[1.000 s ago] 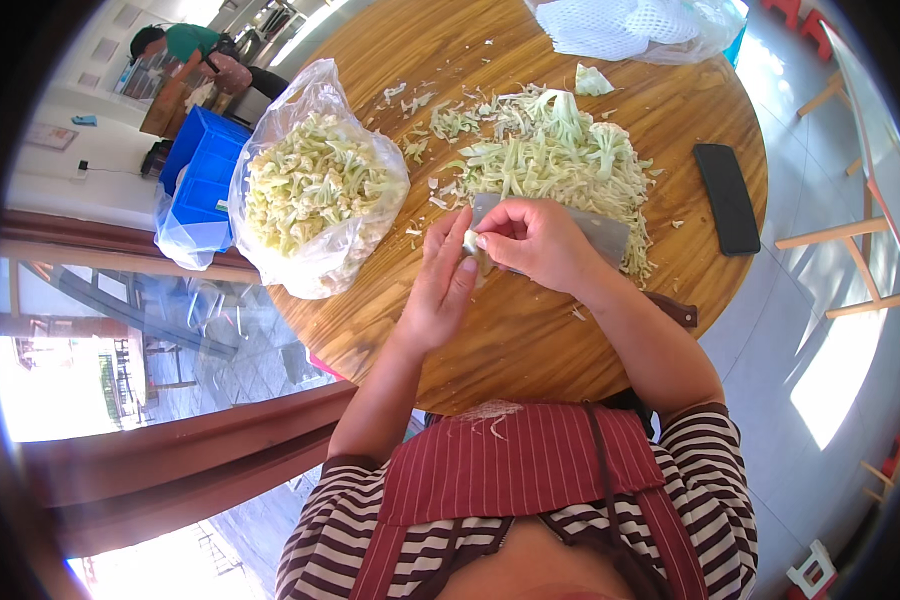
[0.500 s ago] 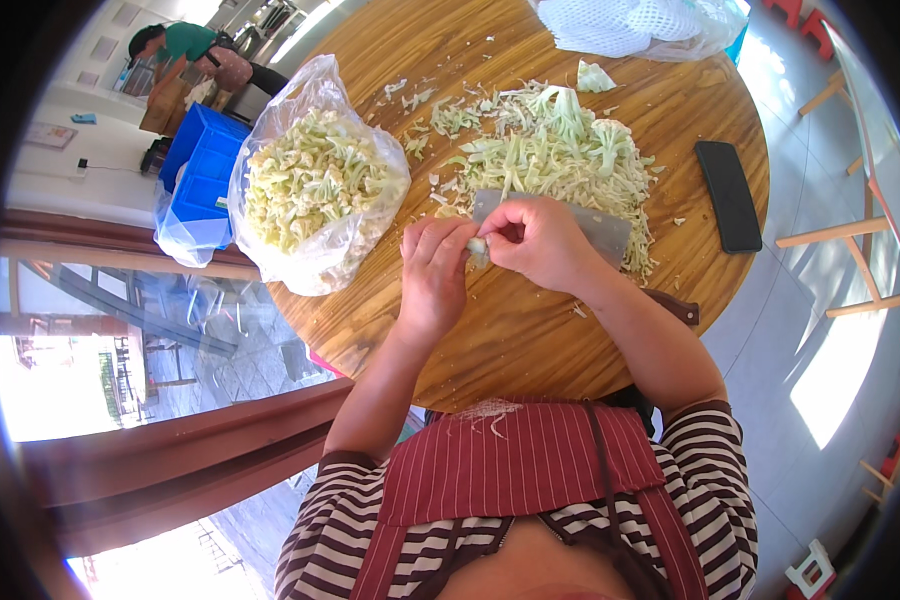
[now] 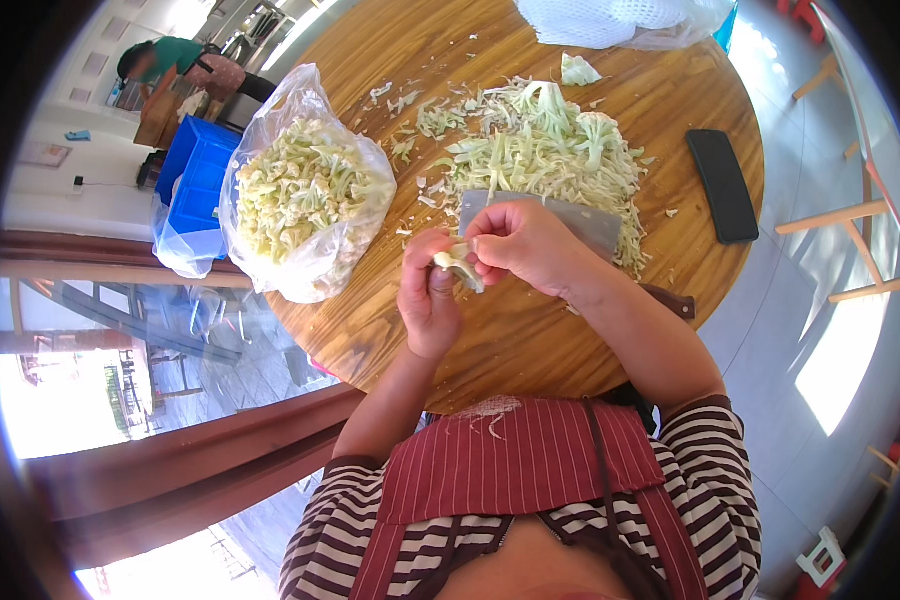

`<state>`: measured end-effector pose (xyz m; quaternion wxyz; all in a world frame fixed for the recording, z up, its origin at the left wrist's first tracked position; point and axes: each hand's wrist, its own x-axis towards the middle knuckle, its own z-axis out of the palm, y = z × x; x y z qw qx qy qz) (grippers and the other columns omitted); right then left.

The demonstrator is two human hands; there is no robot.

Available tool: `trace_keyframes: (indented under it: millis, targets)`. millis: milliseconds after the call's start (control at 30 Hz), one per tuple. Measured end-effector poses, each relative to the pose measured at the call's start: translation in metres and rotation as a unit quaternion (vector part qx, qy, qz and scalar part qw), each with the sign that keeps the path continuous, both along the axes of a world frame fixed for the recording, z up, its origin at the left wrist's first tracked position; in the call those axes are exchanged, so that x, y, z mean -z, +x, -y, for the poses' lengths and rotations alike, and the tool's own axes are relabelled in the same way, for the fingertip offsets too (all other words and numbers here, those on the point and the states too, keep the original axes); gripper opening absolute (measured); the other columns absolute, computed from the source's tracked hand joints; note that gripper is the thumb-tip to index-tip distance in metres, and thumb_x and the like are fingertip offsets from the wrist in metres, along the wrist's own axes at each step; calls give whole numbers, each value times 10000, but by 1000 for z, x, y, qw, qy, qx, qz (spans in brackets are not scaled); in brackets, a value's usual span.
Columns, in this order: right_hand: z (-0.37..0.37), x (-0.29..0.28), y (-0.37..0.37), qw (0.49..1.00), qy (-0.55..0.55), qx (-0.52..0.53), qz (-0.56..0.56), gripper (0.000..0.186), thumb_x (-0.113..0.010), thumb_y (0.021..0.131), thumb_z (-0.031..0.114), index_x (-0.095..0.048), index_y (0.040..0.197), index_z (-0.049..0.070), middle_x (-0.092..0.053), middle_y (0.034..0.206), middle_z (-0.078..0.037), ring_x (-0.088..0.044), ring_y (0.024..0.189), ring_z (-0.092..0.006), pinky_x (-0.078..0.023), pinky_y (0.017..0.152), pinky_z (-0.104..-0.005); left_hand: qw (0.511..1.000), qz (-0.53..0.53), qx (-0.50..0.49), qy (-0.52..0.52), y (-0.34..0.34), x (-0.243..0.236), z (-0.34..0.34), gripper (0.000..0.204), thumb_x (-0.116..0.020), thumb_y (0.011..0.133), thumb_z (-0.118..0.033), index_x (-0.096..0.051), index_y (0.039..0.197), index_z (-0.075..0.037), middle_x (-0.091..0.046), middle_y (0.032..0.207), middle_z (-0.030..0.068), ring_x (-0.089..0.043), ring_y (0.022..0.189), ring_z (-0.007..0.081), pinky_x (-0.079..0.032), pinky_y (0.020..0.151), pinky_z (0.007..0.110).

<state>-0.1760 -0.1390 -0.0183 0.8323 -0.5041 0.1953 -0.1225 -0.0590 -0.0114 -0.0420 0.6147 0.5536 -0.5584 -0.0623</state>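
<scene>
Close to my body, over the near part of the table, my left hand [image 3: 430,300] is closed on a small pale cauliflower piece [image 3: 458,264]. The fingertips of my right hand [image 3: 530,245] pinch the same piece from the other side. Beyond my right hand lies a cleaver [image 3: 588,222], its wide blade flat on the table and its dark handle partly hidden by my forearm. Past the blade spreads a heap of shredded pale-green cauliflower stalk [image 3: 530,155], with a larger cut chunk on top. A clear plastic bag [image 3: 365,245] filled with cauliflower florets [image 3: 300,180] stands to the left.
The round wooden table [image 3: 510,350] carries a black phone [image 3: 722,187] at its right side. A cauliflower chunk [image 3: 579,70] and white foam netting [image 3: 620,20] lie at the far side. Blue crates [image 3: 205,165] stand beyond the left edge. Another person [image 3: 185,65] bends over a box far left.
My left hand has turned and opened a little, so more of the cauliflower piece shows between my hands. The whole view has shifted slightly; the cleaver and heap stay in place.
</scene>
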Motion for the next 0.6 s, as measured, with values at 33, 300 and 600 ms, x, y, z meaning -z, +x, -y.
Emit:
trace_keyframes:
  millis: [33,300,600]
  targets:
    - [0,-3,-1,1000,14,2,2,94,-600,848,54,-628,900,-19,-634,772,-57,-585,617,-104,-519,589,-243,999,-45,6,-10,-2,2,-1,191,-476,1007,-156,-538,1121,-16,-562,1111,143,-544,1049,268,-441,922,394]
    - [4,-3,0,999,31,29,-20,88,-599,860,73,-630,895,-1,-627,778,-53,-585,617,-106,-535,597,-256,992,-123,20,-33,2,4,-3,244,-464,1015,-191,-489,1206,-42,-533,1202,146,-524,1084,232,-448,939,382]
    - [42,-2,-13,984,117,129,50,78,-567,912,73,-603,974,44,-633,823,-31,-603,660,-104,-536,622,-263,922,-388,13,1,48,-30,-20,238,-475,988,-53,-539,1213,-7,-652,1028,95,-627,942,176,-526,852,339]
